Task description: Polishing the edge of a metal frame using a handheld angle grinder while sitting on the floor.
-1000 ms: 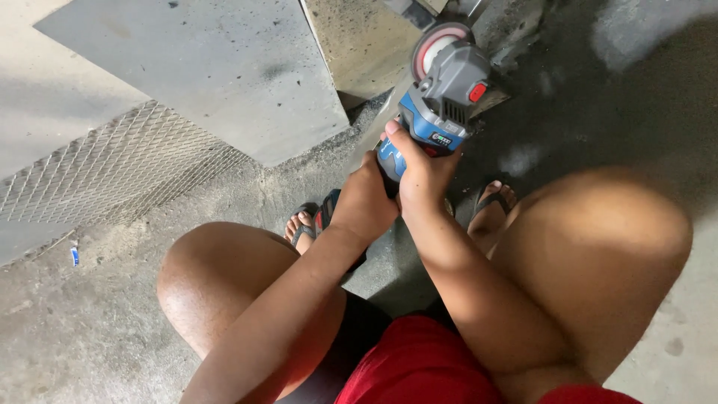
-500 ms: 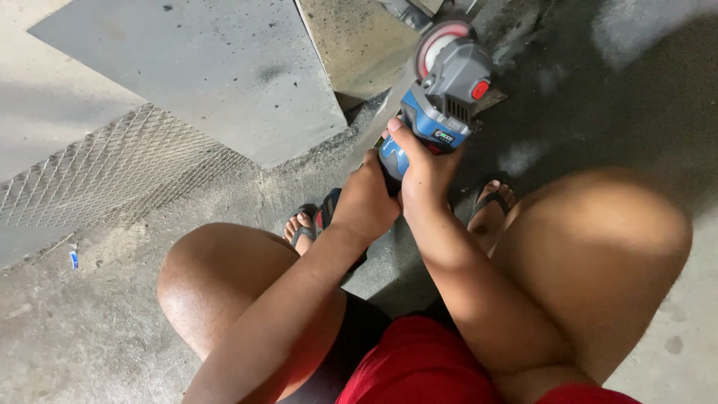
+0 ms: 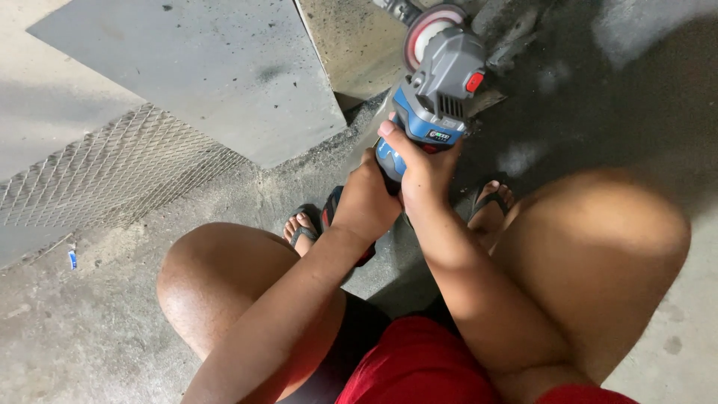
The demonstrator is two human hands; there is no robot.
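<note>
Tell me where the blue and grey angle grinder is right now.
The blue and grey angle grinder sits top centre of the head view, gripped by both hands above the sandalled feet, its disc beside the grey metal sheet.

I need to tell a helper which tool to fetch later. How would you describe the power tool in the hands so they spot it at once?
Start at the big grey metal sheet on the concrete floor; just right of its near corner, both hands, left and right, grip an angle grinder. It is the only blue and grey machine here, with a red button and a red-rimmed disc at its head.
</note>
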